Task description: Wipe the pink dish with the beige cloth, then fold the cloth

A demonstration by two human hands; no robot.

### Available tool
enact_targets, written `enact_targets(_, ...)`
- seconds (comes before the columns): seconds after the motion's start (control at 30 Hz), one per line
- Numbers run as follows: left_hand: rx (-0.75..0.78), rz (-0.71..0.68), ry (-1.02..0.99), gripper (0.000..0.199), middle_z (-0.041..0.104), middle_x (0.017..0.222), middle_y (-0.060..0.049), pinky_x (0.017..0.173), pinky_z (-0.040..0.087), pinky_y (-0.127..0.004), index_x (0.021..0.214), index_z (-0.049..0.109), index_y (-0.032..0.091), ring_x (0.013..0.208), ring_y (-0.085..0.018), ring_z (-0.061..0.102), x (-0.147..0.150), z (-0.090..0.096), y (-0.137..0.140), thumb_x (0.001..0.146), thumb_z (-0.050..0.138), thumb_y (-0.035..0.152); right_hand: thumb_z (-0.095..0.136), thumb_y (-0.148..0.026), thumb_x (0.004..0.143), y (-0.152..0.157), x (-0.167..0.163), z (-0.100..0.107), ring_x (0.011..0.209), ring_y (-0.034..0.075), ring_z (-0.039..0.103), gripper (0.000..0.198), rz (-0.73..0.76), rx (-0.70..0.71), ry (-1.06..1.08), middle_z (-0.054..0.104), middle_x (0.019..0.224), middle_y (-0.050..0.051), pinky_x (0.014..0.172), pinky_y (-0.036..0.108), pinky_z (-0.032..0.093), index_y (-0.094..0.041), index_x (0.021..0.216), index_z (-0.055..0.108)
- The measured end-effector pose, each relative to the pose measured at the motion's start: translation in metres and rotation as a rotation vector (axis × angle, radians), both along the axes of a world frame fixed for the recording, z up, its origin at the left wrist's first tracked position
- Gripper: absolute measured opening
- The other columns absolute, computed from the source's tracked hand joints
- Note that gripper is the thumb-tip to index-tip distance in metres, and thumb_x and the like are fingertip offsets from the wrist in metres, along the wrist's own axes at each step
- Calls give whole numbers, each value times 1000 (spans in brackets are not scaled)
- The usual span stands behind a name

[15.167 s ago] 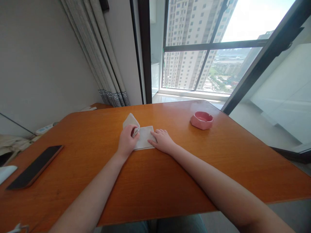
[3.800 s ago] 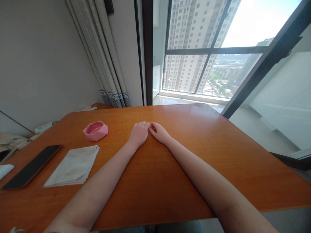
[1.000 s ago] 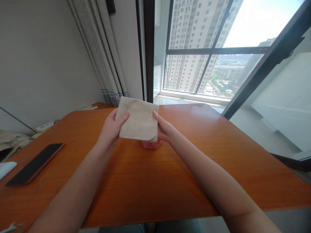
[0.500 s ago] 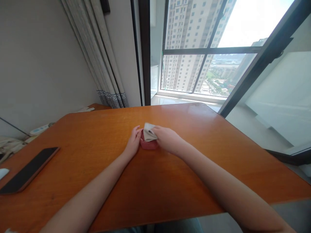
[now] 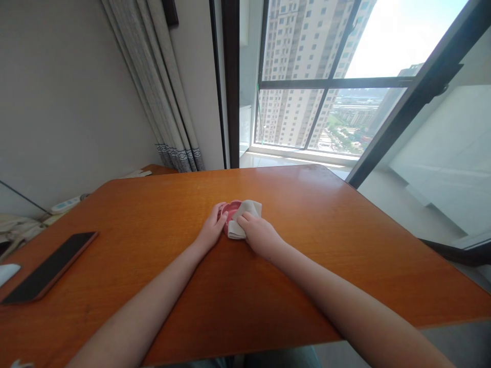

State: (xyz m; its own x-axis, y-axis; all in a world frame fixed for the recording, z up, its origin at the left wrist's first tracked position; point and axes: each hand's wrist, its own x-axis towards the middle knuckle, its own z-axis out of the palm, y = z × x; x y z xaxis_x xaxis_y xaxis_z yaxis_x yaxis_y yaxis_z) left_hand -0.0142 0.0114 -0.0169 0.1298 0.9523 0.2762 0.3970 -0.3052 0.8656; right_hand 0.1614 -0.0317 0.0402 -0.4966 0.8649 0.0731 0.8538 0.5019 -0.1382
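Observation:
A small pinkish-red ashtray point(image 5: 230, 208) sits on the wooden table, with what look like notches in its rim. My left hand point(image 5: 213, 225) grips its left side, the thumb at the near rim and the fingers around the outside. Pinched in my right hand point(image 5: 258, 232) is a folded off-white cloth point(image 5: 251, 206), pressed over the ashtray's right side and near edge. The cloth hides that part of the ashtray, and my right fingertips are partly buried in its folds.
The brown wooden table point(image 5: 172, 296) stretches out to a large window. On the left lies a long black pad with a reddish edge point(image 5: 53, 266), and a white object point(image 5: 7, 273) beside it. A power strip point(image 5: 65, 204) and some fabric are past the table's left edge.
My right hand has shifted the cloth from the ashtray's far inside down to its right and near rim. The ashtray's inside now shows more, and my left thumb lies over its edge.

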Motion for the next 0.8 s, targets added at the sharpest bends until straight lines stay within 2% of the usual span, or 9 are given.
enact_targets(0.17,-25,11,29,45,50,134,-11,108,30,-40,125,45,18,125,-21,45,-2,-1,2,88,40,43,43,-15,85,3,4,-2,80,17,59,20,26,8,10,57,102,6,65,26,41,-20,102,52)
enact_targets(0.37,-4,-39,15,44,57,125,-11,105,35,-37,119,50,14,117,-20,52,-1,6,0,87,40,43,43,-14,84,2,4,-2,79,17,58,19,26,20,20,57,101,6,65,25,41,-20,100,52)
enact_targets(0.8,-33,-1,34,49,53,131,-12,108,32,-40,124,49,14,123,-23,48,-3,5,2,83,45,41,39,-12,86,0,3,-2,82,16,56,22,8,-16,28,55,103,7,70,25,41,-19,103,52)
